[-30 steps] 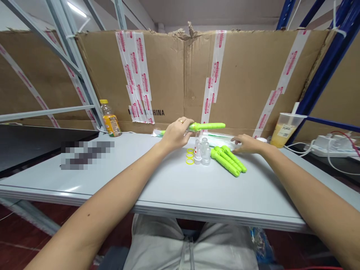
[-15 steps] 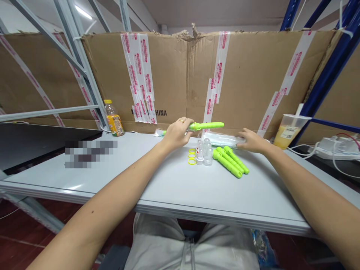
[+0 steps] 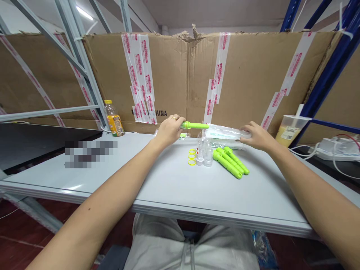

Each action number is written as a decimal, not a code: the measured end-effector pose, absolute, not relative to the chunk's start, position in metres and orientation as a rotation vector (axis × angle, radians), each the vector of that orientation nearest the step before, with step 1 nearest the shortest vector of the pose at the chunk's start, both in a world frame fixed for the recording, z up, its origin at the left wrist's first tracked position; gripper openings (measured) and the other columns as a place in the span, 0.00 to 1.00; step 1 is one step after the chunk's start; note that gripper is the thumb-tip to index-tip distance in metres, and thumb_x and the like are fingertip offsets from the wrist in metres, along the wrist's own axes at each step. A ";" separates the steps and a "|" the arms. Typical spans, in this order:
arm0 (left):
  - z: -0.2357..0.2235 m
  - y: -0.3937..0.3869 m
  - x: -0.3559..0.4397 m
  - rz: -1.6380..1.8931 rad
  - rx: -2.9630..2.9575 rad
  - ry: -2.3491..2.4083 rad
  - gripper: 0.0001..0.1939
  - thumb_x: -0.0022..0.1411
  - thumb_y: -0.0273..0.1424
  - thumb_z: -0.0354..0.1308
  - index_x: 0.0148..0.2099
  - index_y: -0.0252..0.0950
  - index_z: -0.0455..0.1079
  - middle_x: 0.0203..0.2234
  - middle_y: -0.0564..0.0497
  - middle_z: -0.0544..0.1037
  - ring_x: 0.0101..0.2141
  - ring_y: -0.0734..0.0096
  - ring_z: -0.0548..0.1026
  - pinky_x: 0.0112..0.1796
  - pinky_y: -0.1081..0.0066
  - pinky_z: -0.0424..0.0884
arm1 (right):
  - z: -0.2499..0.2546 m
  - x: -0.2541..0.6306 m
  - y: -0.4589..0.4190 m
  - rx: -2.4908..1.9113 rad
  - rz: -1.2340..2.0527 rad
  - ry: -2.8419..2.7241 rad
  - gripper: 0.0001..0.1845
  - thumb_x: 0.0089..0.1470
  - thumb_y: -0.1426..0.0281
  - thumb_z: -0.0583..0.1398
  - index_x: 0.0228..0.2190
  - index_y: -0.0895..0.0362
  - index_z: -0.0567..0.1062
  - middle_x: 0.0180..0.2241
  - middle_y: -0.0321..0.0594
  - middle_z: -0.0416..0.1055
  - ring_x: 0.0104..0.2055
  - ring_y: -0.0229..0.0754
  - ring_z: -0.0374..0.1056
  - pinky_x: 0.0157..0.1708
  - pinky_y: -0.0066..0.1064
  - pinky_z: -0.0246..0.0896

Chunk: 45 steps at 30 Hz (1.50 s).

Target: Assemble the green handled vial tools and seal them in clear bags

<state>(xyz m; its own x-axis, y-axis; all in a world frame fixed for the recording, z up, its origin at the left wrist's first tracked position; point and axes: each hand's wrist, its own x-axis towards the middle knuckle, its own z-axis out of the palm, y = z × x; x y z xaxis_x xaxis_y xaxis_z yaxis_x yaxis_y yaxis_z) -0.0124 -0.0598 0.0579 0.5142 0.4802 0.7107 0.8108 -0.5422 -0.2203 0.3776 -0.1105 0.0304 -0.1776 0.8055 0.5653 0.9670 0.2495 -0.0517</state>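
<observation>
Left hand, behind and left of the standing clear plastic bottles: closed round a bright-green plastic stick; a loosened grip could drop it onto them. Thin yellow plastic rings, just left of the bottles: a stray brush could scatter them. Long clear plastic bag, raised behind the bottles: its limp end could snag and topple them. Bright-green plastic tubes, just right of the bottles: a knock may roll them. Right hand, behind and right of the bottles: fingers pinched on the bag's end.
</observation>
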 end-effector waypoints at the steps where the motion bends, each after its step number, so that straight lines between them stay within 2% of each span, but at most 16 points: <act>1: 0.058 -0.058 -0.015 -0.805 -2.210 -1.061 0.16 0.60 0.25 0.56 0.51 0.40 0.69 0.44 0.44 0.74 0.45 0.56 0.71 0.38 0.62 0.69 | 0.031 0.378 -0.111 -1.606 -0.442 -2.042 0.20 0.51 0.60 0.60 0.44 0.55 0.76 0.41 0.48 0.69 0.44 0.53 0.68 0.44 0.41 0.64; 10: 0.056 -0.051 -0.022 -0.756 -2.215 -1.056 0.16 0.60 0.24 0.56 0.51 0.40 0.69 0.44 0.44 0.74 0.45 0.55 0.71 0.39 0.61 0.68 | 0.032 0.375 -0.114 -1.579 -0.433 -2.040 0.20 0.50 0.61 0.59 0.43 0.57 0.76 0.41 0.48 0.68 0.44 0.52 0.68 0.45 0.40 0.64; 17: 0.053 -0.050 -0.020 -0.841 -2.331 -1.026 0.15 0.62 0.28 0.58 0.52 0.40 0.67 0.45 0.46 0.74 0.45 0.59 0.71 0.43 0.63 0.69 | 0.032 0.372 -0.113 -1.532 -0.436 -2.068 0.20 0.51 0.61 0.59 0.44 0.57 0.75 0.42 0.48 0.68 0.45 0.52 0.68 0.46 0.40 0.63; 25: 0.054 -0.064 -0.011 -0.895 -2.397 -1.017 0.17 0.63 0.31 0.59 0.54 0.41 0.66 0.46 0.48 0.75 0.47 0.60 0.72 0.41 0.65 0.69 | 0.031 0.355 -0.115 -1.540 -0.646 -2.142 0.26 0.52 0.60 0.57 0.51 0.58 0.72 0.46 0.51 0.70 0.47 0.55 0.66 0.48 0.45 0.58; 33: 0.050 -0.077 0.006 -1.008 -2.433 -0.915 0.16 0.63 0.31 0.58 0.53 0.42 0.66 0.46 0.49 0.75 0.47 0.62 0.73 0.41 0.66 0.69 | 0.031 0.317 -0.122 -1.496 -0.897 -2.170 0.38 0.54 0.61 0.57 0.61 0.67 0.61 0.46 0.56 0.71 0.47 0.57 0.65 0.47 0.43 0.56; 35: 0.049 -0.078 0.009 -1.012 -2.431 -0.895 0.16 0.63 0.31 0.59 0.53 0.42 0.66 0.46 0.50 0.75 0.46 0.63 0.74 0.39 0.67 0.70 | 0.031 0.312 -0.124 -1.515 -0.904 -2.156 0.37 0.54 0.64 0.57 0.61 0.67 0.60 0.46 0.56 0.71 0.46 0.56 0.66 0.45 0.42 0.57; 39: 0.048 -0.076 0.012 -0.973 -2.323 -0.799 0.17 0.61 0.27 0.59 0.53 0.41 0.67 0.44 0.48 0.75 0.44 0.62 0.72 0.35 0.67 0.69 | 0.034 0.305 -0.130 -1.579 -0.864 -2.143 0.31 0.54 0.67 0.57 0.59 0.63 0.65 0.45 0.52 0.72 0.42 0.53 0.68 0.38 0.37 0.57; 42: 0.050 -0.076 0.016 -0.960 -2.210 -0.669 0.16 0.61 0.23 0.57 0.52 0.39 0.68 0.44 0.46 0.75 0.42 0.62 0.71 0.37 0.65 0.69 | 0.038 0.301 -0.136 -1.622 -0.821 -2.155 0.29 0.54 0.66 0.58 0.57 0.60 0.67 0.43 0.48 0.72 0.40 0.51 0.69 0.35 0.36 0.55; 45: 0.051 -0.078 0.020 -0.972 -2.180 -0.581 0.13 0.63 0.24 0.56 0.51 0.39 0.69 0.43 0.46 0.75 0.41 0.63 0.70 0.39 0.65 0.69 | 0.041 0.296 -0.140 -1.628 -0.799 -2.171 0.28 0.53 0.65 0.58 0.55 0.58 0.69 0.43 0.47 0.73 0.40 0.50 0.69 0.33 0.35 0.54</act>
